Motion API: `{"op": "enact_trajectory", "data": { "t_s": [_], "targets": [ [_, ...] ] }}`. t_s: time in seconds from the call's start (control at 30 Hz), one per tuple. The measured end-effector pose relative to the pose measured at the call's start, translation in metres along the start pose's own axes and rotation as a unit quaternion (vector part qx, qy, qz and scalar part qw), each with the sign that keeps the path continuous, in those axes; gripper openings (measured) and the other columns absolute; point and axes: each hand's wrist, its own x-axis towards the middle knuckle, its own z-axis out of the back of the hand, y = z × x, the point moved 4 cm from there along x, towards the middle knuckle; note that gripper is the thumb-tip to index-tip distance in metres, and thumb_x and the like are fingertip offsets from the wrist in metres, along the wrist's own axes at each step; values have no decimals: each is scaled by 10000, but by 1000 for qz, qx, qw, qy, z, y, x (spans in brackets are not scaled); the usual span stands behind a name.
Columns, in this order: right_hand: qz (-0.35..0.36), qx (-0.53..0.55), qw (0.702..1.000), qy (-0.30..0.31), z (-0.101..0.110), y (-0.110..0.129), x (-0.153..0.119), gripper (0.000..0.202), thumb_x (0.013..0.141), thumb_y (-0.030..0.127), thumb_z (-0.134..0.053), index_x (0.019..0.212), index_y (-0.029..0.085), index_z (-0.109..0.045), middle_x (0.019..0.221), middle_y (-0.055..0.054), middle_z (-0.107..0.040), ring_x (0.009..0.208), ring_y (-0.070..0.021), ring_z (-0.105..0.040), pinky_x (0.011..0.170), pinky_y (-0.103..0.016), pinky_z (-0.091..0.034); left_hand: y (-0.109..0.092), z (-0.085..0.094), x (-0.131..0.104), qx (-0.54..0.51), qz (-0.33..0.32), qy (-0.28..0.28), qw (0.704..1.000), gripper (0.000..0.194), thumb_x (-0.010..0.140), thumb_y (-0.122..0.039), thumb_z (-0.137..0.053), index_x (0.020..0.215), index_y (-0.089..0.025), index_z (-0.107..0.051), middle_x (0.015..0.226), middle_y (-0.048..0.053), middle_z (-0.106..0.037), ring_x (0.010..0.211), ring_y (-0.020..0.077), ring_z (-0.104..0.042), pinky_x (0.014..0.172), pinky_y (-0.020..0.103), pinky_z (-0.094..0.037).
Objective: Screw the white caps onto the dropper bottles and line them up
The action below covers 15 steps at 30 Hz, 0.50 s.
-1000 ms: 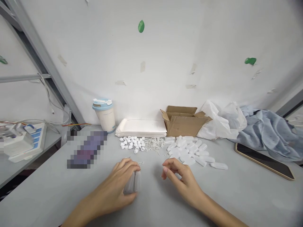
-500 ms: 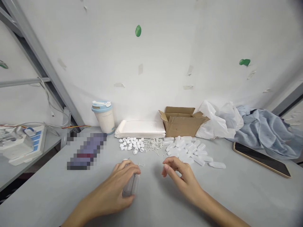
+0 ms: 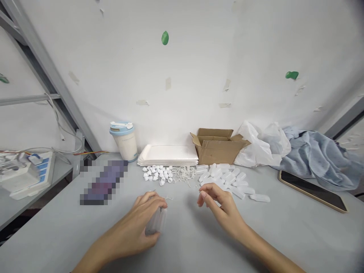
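Note:
My left hand [image 3: 140, 220] is wrapped over a few translucent plastic bottles [image 3: 159, 221] on the desk, fingers across the top and thumb at the near side. The hand hides part of them. A thin whitish strand [image 3: 168, 198] lies just past its fingertips. My right hand [image 3: 218, 201] hovers to the right, thumb and index finger pinched together. Whatever is between those fingertips is too small to make out. Beyond it lies a pile of translucent plastic bottles [image 3: 241, 177]. White caps [image 3: 155, 173] and a tangle of whitish strands [image 3: 184, 173] sit left of that pile.
Along the wall stand a lidded cup [image 3: 125, 144], a stack of white envelopes [image 3: 170, 154], an open cardboard box [image 3: 220, 151] and a white plastic bag [image 3: 253, 149]. A phone [image 3: 311, 190] and a blue cloth [image 3: 321, 159] are at the right. A blurred purple item [image 3: 105, 182] lies left.
My right hand has moved slightly up and right, its thumb and index finger now closer together. My left hand stays around the bottles, nearly still.

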Motion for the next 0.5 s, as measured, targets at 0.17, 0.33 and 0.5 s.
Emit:
{"op": "enact_trajectory", "data": {
  "t_s": [0.17,0.33,0.5],
  "targets": [
    [4,-5,1000,10,-2,3,-1,256,947,405,-394,909,198,-539,706,-27,-671,686,-159,-626,533,-246,-414,0,1,0,1,-8,-7,1000,501,642,-75,-510,1111,-250,-504,1204,53,-517,1214,279,-351,1002,426,-366],
    [16,-6,1000,-4,2,-1,1,265,945,420,-396,919,198,-539,716,-34,-667,688,-163,-629,529,-252,-433,2,0,0,1,-5,-4,1000,512,646,-100,-553,1132,-255,-505,1223,48,-521,1229,285,-346,1022,435,-354],
    [0,5,999,-50,13,-9,11,273,932,438,-422,899,194,-539,722,-37,-667,691,-168,-634,574,-270,-467,3,6,6,13,-17,-9,1000,460,747,-221,-615,1189,-257,-492,1305,45,-487,1281,285,-301,1051,435,-330]
  ]
}}
